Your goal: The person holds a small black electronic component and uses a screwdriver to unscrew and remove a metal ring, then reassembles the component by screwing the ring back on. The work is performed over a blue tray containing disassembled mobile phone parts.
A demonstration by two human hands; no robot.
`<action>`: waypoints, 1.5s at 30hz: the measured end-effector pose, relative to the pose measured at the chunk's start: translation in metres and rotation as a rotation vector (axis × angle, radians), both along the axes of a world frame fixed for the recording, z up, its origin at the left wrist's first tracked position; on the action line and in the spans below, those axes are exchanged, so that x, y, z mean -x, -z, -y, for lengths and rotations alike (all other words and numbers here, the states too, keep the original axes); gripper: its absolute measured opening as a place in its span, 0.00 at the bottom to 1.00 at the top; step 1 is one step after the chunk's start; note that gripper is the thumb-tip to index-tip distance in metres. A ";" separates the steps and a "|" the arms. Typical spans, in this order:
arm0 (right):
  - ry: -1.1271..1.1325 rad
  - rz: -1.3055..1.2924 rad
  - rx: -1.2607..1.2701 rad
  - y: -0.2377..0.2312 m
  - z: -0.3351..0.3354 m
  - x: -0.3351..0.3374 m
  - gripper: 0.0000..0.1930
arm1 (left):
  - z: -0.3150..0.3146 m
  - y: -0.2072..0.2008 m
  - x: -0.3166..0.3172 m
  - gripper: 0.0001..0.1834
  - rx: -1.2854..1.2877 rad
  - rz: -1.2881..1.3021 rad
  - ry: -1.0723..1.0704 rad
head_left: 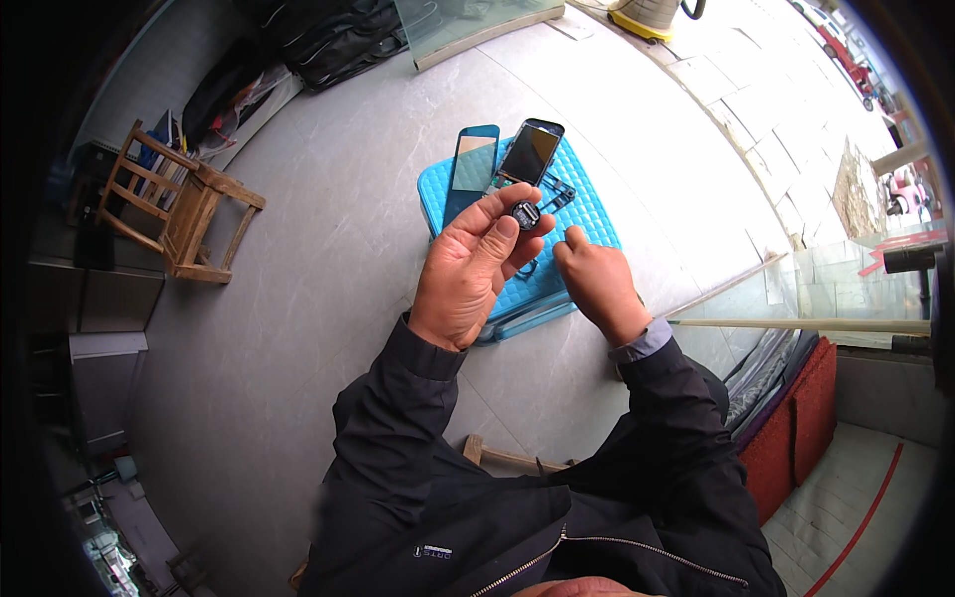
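Note:
My left hand pinches a small round black part between thumb and fingers. A pale metallic piece shows on that part's face. Just to the right, my right hand is closed, its fingers curled; whatever may be in them is hidden. Both hands are above a bright blue case-like stand with a quilted top. At its far side lie a phone-like device with a dark screen and a flat blue-rimmed panel. Small black parts lie beside the device.
A wooden chair stands at the left on the grey tiled floor. Black bags and a glass panel are at the back. Red padded boards lean at the right. Part of a wooden seat shows near my legs.

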State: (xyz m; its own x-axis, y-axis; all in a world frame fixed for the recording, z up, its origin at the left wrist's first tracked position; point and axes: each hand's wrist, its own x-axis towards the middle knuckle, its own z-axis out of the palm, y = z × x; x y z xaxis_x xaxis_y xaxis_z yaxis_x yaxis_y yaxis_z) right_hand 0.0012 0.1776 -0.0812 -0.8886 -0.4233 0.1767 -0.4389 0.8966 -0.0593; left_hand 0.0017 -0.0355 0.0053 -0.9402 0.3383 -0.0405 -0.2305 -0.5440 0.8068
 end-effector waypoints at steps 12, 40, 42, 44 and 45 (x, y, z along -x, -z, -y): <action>0.003 -0.025 -0.009 0.004 0.002 0.001 0.03 | -0.001 -0.001 0.000 0.18 -0.002 -0.004 0.018; -0.017 -0.175 0.916 -0.085 0.000 -0.003 0.13 | -0.005 0.001 -0.002 0.23 -0.044 -0.077 0.048; -0.056 -0.234 0.910 -0.096 0.001 -0.008 0.14 | -0.008 0.001 -0.003 0.23 -0.019 -0.078 0.035; -0.092 -0.265 0.914 -0.102 0.003 -0.012 0.14 | -0.011 0.001 -0.003 0.23 -0.004 -0.083 0.038; -0.118 -0.287 0.916 -0.104 0.004 -0.014 0.14 | -0.012 0.001 -0.003 0.23 0.003 -0.085 0.038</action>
State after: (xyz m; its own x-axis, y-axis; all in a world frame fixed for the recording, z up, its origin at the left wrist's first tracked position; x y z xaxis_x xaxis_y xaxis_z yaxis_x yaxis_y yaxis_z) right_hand 0.0149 0.1736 0.0230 -0.7207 -0.0971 0.6864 -0.6300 0.5050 -0.5900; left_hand 0.0047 -0.0237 0.0046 -0.9266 0.3741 0.0381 -0.1814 -0.5334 0.8262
